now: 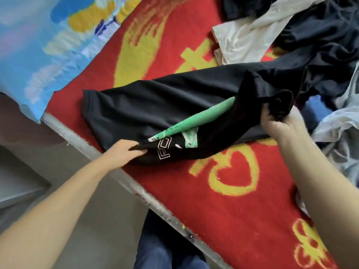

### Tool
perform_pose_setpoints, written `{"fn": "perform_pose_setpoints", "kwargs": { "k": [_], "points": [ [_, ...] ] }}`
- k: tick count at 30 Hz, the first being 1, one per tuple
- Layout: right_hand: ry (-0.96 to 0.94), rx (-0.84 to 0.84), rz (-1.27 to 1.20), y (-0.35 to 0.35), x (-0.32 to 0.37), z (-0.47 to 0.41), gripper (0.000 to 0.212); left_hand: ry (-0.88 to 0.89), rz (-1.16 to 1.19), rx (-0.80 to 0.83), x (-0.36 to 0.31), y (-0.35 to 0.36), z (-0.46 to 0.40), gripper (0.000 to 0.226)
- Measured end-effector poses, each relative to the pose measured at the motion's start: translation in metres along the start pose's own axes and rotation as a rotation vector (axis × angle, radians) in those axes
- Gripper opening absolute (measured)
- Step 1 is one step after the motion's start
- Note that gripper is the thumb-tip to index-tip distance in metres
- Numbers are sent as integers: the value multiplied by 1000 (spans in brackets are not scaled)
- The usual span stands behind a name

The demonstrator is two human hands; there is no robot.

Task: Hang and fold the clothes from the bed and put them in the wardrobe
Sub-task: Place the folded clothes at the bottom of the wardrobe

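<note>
Two hands clamp one black shirt [155, 105] on the red blanket [223, 200]. Left hand [124, 150] pinches its 7 o'clock end; right hand [279, 123] grips the bunched 3 o'clock end. Long axis runs between my grips, neither hand nearer. Remaining clothes [310, 35] lie at 1 o'clock.

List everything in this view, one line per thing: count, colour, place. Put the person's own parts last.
black T-shirt: one, black with green and white print, spread on the blanket near the bed edge
blanket: one, red with yellow pattern, covering the bed
blue cloth: one, blue with yellow and white, upper left
cream garment: one, off-white, upper right
dark clothes pile: several, navy and black, far right
pale garment: one, light grey-blue, right edge
left hand: pinches the shirt's near corner
right hand: grips the bunched black fabric
</note>
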State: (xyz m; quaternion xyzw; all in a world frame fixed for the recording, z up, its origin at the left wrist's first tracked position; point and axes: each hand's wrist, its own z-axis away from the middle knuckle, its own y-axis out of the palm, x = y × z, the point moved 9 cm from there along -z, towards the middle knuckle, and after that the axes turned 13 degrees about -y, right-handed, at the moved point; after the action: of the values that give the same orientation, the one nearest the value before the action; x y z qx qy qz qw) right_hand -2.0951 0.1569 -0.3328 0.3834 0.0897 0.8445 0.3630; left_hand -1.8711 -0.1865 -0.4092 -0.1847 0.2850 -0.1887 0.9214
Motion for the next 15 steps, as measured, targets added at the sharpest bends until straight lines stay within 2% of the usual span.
{"fn": "perform_pose_setpoints", "kwargs": {
  "k": [1, 2, 4, 6, 7, 10, 11, 13, 15],
  "points": [
    [-16, -44, -61, 1, -15, -17, 16, -35, 20, -9, 2, -14, -10, 29],
    [-25, -18, -99, 3, -27, -30, 24, -62, 27, -54, 3, -27, -19, 37],
    [-45, 57, 52, -1, -45, -45, 49, -91, -59, -211, 5, -44, -37, 48],
    [-141, 175, 544, -15, -55, -49, 61, -151, -161, -363, 11, -49, -45, 48],
    [-218, 245, 846, -16, -59, -47, 69, -197, -141, -419, 19, -48, -47, 45],
    [-555, 523, 1745, -7, -80, -23, 79, -273, 101, -406, 52, -34, -43, 35],
    [-710, 601, 1936, 1, -88, -4, 79, -253, 123, -382, 58, -29, -39, 32],
    [-936, 874, 2043, 17, -122, 48, 81, -190, 102, -358, 61, -26, -29, 37],
    [-1051, 1223, 1976, 22, -172, 106, 85, -164, 65, -390, 55, -33, -19, 49]
  ]
}}
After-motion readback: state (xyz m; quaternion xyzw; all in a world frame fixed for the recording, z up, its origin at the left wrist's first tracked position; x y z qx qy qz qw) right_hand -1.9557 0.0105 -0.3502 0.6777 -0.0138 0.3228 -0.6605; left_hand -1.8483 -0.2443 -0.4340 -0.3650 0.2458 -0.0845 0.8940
